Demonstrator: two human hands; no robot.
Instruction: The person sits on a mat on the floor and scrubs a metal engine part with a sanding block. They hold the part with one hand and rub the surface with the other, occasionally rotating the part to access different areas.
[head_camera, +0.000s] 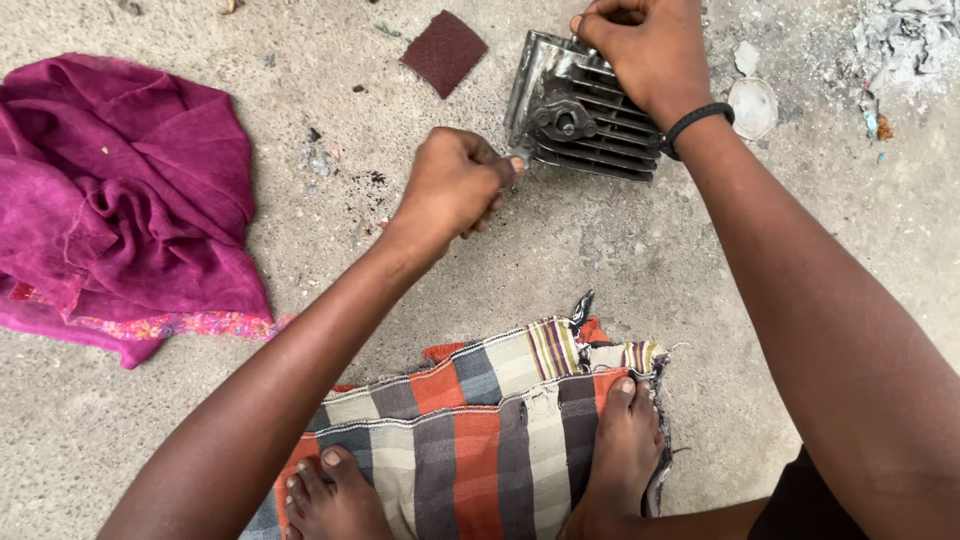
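The finned metal engine cylinder (585, 110) is gripped along its far edge by the right hand (645, 50); the left hand (450, 185), fisted around a small, mostly hidden tool, is held at its near-left corner.

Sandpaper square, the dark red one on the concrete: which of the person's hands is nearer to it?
Left. The left hand lies just below the sandpaper square, at the finned metal part's near corner; the right hand grips that part's top, farther right.

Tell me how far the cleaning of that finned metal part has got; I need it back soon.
Done: the part's upper edge looks bright. In hand: the right hand steadies it while the left hand works a small tool at its side. Left: the fins look dark; the sandpaper lies aside.
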